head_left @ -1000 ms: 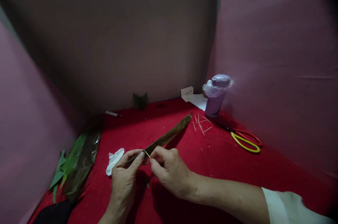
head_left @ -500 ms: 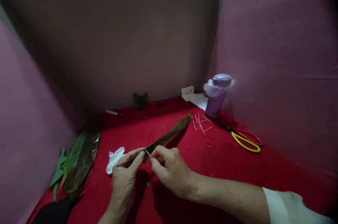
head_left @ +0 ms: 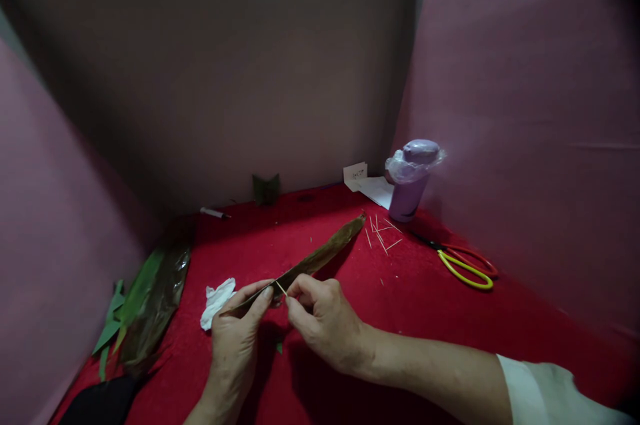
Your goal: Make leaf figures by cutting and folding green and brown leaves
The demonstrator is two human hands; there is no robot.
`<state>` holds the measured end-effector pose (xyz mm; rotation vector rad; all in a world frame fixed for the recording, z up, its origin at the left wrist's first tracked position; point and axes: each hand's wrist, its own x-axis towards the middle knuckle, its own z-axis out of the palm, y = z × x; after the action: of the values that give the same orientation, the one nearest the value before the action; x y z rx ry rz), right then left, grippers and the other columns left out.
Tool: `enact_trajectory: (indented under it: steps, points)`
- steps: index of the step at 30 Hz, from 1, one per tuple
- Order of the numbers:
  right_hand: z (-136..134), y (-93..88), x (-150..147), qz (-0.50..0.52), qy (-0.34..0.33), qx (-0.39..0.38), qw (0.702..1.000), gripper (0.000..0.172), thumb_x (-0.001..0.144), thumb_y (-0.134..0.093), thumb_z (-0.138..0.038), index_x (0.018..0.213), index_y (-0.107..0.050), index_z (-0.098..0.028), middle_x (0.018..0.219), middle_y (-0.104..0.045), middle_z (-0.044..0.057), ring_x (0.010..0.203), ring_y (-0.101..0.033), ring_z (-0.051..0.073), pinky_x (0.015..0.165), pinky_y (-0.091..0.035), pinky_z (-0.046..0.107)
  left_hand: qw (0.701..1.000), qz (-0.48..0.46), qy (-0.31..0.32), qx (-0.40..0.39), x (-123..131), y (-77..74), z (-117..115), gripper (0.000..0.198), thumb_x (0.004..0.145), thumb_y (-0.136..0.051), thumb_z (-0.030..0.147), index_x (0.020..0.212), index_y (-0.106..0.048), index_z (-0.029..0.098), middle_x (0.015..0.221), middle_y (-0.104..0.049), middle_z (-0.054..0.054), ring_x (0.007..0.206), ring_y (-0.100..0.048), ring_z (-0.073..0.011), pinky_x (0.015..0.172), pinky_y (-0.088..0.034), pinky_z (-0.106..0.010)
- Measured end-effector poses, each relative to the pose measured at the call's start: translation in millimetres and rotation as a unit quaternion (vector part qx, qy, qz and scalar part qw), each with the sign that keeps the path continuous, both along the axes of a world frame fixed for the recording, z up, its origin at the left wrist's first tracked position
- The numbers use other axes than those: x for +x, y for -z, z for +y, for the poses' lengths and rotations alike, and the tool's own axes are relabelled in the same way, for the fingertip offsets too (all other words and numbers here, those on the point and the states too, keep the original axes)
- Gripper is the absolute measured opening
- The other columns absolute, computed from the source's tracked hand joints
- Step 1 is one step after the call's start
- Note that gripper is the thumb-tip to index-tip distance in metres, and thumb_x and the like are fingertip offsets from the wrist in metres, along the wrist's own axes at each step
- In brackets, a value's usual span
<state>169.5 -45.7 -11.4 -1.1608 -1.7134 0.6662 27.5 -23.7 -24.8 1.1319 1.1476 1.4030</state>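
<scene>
A long brownish-green leaf (head_left: 327, 249) slants up to the right across the red cloth. My left hand (head_left: 239, 325) is closed on its near end, thumb on top and fingers behind. Between the thumb and forefinger of my right hand (head_left: 325, 321) is a toothpick (head_left: 282, 288), its far tip at the leaf's edge close to my left thumb. Whether the tip has gone through the leaf I cannot tell. Several loose toothpicks (head_left: 381, 237) lie beyond the leaf's far end. A crumpled white tissue (head_left: 217, 303) rests just left of my left hand.
Scissors (head_left: 465, 268) with red and yellow handles lie right, near a purple cup (head_left: 407, 198) topped with plastic wrap. White cards (head_left: 375, 191) and a folded green leaf piece (head_left: 266, 189) stand at the back. A syringe (head_left: 214, 213) and more leaves (head_left: 155, 305) are left.
Both hands keep almost the same pose and grip. The toothpick has shifted very slightly at the leaf's edge; everything else looks unmoved.
</scene>
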Motion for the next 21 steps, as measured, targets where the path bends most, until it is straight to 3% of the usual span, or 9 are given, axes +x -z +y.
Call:
enact_trajectory:
  steps: [21]
  points:
    - [-0.1, -0.4, 1.8, -0.003, 0.009, -0.004, 1.000, 0.014, 0.073, -0.049, -0.006, 0.066, -0.055, -0.017, 0.049, -0.044, -0.007, 0.044, -0.036, 0.006, 0.044, -0.027, 0.019, 0.999, 0.027, 0.000, 0.032, -2.2, 1.0, -1.5, 0.015, 0.063, -0.073, 0.023, 0.078, -0.072, 0.022, 0.078, -0.073, 0.000, 0.074, -0.065, -0.0146, 0.070, -0.050, -0.021]
